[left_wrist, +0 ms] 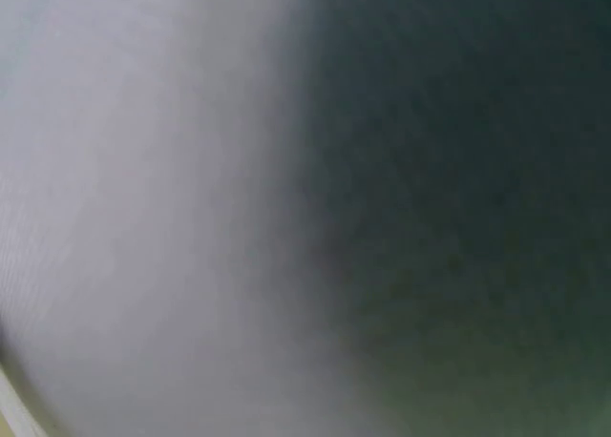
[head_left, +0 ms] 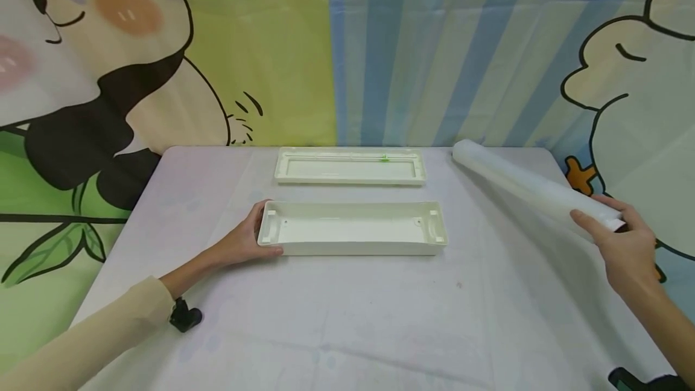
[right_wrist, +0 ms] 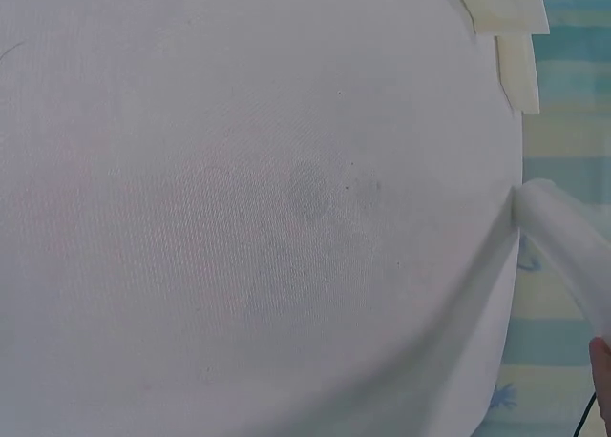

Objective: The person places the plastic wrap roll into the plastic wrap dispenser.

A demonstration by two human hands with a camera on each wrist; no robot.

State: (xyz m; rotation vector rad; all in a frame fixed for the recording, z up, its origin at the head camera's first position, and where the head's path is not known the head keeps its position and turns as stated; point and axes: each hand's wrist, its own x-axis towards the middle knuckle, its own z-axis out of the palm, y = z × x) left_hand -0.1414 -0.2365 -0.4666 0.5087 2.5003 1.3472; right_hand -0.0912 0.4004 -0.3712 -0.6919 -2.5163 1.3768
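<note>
Clasped an open-topped, off-white, rectangular plastic box [head_left: 358,248] by its left end in the left hand [head_left: 251,237]. Had a shallow, off-white, rectangular plastic cover [head_left: 342,168] with a small green piece [head_left: 384,158] just behind the box, parallel to it. Gripped, well right of the box, a long, white, cylindrical roll [head_left: 532,184] by its near end in the right hand [head_left: 625,246], slanted diagonally to the box toward the back edge of the white, cloth-covered table [head_left: 380,318]. Had open room in front of the box and between box and roll.
</note>
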